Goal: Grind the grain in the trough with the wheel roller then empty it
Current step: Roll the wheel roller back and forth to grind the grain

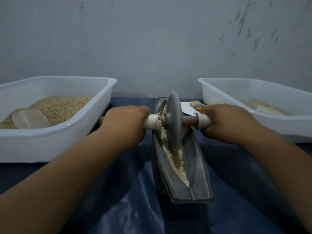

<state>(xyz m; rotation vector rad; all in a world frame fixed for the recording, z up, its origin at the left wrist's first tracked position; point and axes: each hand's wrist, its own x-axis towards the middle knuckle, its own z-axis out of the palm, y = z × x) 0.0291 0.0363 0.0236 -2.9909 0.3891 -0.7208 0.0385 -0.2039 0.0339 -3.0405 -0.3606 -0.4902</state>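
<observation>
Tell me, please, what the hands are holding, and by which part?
Both hands, left and right, grip the wheel roller by its axle handles, either side of the disc.

Both forearms reach forward, left grip (125, 123) and right grip (227, 122) curled tight, knuckles up, level with each other.

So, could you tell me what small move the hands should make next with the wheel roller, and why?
Probably roll the wheel roller toward the near end of the trough. The left hand and right hand grip its axle, the disc sits near the far end, and coarse grain lies along the groove in front of it.
</observation>
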